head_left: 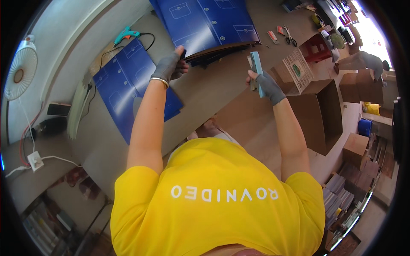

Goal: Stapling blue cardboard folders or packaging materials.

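My left hand (172, 66), in a grey fingerless glove, is closed on the near left corner of a glossy blue printed cardboard piece (205, 25). Its thumb lies near the top edge while the other fingers curl below. Pockets and buttons are drawn on the blue surface, and dark layers show under its near edge. A light blue stapler (257, 72) is gripped in my right hand (267, 86), also gloved, just right of the cardboard and apart from it. Flat on the table to the left lie more blue printed sheets (121, 85).
A teal glue gun (127, 35) with a black cord lies at the back left. Scissors (290, 36) and small red-and-white boxes (272, 37) sit at the back right. An open carton (316, 117) stands right of the table. A white fan (20, 72) is far left; another person (363, 64) bends at far right.
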A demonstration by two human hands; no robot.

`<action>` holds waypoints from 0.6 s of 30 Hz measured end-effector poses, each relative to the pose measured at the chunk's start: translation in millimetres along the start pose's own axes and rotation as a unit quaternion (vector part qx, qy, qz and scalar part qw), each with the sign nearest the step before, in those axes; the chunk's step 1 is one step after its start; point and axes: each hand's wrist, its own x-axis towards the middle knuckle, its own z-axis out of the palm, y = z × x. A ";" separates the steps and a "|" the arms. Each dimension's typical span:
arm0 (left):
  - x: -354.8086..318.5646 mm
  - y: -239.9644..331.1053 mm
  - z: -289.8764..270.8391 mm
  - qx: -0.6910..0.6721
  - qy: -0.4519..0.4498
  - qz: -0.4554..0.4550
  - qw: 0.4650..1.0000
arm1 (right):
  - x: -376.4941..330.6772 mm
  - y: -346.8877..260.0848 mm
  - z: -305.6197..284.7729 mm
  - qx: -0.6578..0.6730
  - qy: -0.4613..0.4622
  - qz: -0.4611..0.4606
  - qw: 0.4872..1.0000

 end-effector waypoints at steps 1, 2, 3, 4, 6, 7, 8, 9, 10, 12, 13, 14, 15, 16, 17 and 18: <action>5.5 -3.6 0.2 0.003 -0.003 0.003 1.000 | 3.7 -2.0 -2.3 0.005 0.005 0.009 1.000; 14.5 -12.6 -3.4 -0.001 -0.032 0.023 0.999 | 7.6 -4.5 -3.8 0.007 0.008 0.007 1.000; 20.8 -19.1 -4.5 -0.006 -0.060 0.040 0.997 | 12.0 -4.1 -3.9 0.010 0.004 0.005 1.000; -0.8 -11.6 3.4 0.006 -0.041 0.036 0.998 | 13.2 -0.9 -6.2 0.015 0.006 0.005 1.000; -5.0 -24.4 -1.2 -0.012 -0.069 0.041 0.997 | 15.5 5.3 -8.4 0.013 0.007 0.003 1.000; -3.9 -31.6 -7.8 -0.038 -0.090 0.049 0.994 | 16.6 4.4 -7.3 0.003 0.002 -0.001 1.000; 1.0 -42.3 -14.9 -0.054 -0.110 0.047 0.991 | 15.1 3.4 -6.5 0.004 0.000 -0.002 1.000; 1.3 -50.0 -19.7 -0.055 -0.106 0.046 0.992 | 10.9 -0.3 -2.9 0.014 -0.017 0.000 1.000; 1.8 -57.7 -24.4 -0.066 -0.124 0.053 0.989 | 8.1 -2.1 0.2 0.024 -0.035 0.001 0.999; -2.2 -65.6 -28.4 -0.078 -0.140 0.059 0.985 | 7.3 4.2 3.4 0.021 -0.039 -0.013 0.999; -7.7 -65.6 -26.7 -0.068 -0.135 0.065 0.986 | 6.7 6.7 4.1 0.017 -0.039 -0.029 0.999; -10.6 -65.8 -25.7 -0.057 -0.130 0.070 0.987 | 6.5 7.9 4.3 0.016 -0.040 -0.027 0.999; -11.7 -68.1 -27.8 -0.060 -0.128 0.070 0.987 | 6.2 5.9 5.9 0.011 -0.043 -0.034 0.998; -12.1 -70.8 -30.2 -0.062 -0.131 0.076 0.987 | 5.4 3.8 7.2 0.006 -0.046 -0.041 0.998; -12.9 -72.9 -31.8 -0.063 -0.135 0.081 0.985 | 3.3 1.9 8.5 0.004 -0.048 -0.040 0.998; -13.7 -73.6 -32.6 -0.066 -0.134 0.081 0.986 | 1.2 0.2 9.6 0.007 -0.036 -0.043 0.998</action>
